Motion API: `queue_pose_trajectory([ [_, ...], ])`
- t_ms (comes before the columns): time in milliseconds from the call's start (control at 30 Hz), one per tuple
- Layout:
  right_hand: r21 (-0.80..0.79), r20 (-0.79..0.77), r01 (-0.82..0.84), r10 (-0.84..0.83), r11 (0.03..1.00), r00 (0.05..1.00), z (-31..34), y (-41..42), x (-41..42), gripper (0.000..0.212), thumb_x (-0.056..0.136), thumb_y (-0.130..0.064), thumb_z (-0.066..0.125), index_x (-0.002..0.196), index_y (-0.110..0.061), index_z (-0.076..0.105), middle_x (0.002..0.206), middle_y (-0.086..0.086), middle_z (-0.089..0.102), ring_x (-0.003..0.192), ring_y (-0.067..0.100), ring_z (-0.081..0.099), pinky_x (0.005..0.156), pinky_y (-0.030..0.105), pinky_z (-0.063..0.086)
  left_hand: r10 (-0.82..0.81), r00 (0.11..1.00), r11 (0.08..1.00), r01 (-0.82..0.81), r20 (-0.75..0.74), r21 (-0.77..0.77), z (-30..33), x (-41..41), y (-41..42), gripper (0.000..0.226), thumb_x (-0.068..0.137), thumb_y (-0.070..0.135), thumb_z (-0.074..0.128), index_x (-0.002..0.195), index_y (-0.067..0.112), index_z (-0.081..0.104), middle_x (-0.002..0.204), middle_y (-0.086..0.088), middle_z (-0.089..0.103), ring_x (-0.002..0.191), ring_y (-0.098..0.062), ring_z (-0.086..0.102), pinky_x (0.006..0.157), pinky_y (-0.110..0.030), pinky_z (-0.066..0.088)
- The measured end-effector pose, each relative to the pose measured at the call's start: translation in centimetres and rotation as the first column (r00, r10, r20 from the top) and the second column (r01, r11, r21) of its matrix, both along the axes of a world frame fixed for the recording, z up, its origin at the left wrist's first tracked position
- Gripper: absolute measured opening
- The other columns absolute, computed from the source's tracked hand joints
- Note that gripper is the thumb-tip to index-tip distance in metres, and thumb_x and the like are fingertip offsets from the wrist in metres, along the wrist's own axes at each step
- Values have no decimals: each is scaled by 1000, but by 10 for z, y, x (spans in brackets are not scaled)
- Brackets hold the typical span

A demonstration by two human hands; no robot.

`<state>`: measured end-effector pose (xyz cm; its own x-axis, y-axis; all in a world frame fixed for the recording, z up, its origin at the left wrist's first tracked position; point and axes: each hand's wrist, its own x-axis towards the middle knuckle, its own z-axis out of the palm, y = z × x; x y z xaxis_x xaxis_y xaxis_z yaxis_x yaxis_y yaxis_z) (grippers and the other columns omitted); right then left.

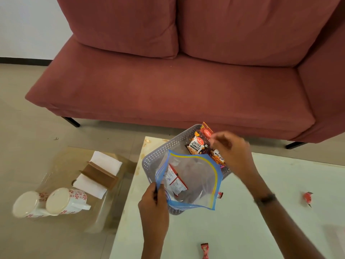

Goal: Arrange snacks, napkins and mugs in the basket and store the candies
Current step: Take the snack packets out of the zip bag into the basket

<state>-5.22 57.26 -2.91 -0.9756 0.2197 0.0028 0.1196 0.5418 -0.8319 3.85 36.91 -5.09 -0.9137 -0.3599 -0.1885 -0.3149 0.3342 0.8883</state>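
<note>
A clear zip bag (192,182) with a blue and yellow seal gapes open over the grey basket (155,156) on the white bench (242,230), red packets showing inside it. The left hand (153,202) pinches its near rim. The right hand (231,152) hovers blurred above the far rim, fingers curled; whether it holds anything I cannot tell. Snack packs (197,144) stand in the basket. Three red candies (307,198) lie on the bench. Two mugs (65,201) and napkins (104,161) sit on the glass side table (61,161).
</note>
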Motion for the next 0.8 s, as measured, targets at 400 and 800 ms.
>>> queue_pose_trajectory([
  [400,358,602,-530,244,769,760,-93,-101,10,27,90,-9,50,115,0,56,119,20,61,111,35,58,91,39,47,-5,1000,999,5,4,-50,8,15,14,24,92,13,51,95,-8,62,75,-10,57,54,-11,49,46,-3,40],
  [800,622,383,-483,298,616,874,-57,-89,50,28,92,-7,44,110,-14,64,102,12,69,96,30,64,76,32,49,48,999,999,-47,16,-22,2,25,5,16,93,19,52,86,7,59,66,-1,56,56,-14,54,43,-5,41],
])
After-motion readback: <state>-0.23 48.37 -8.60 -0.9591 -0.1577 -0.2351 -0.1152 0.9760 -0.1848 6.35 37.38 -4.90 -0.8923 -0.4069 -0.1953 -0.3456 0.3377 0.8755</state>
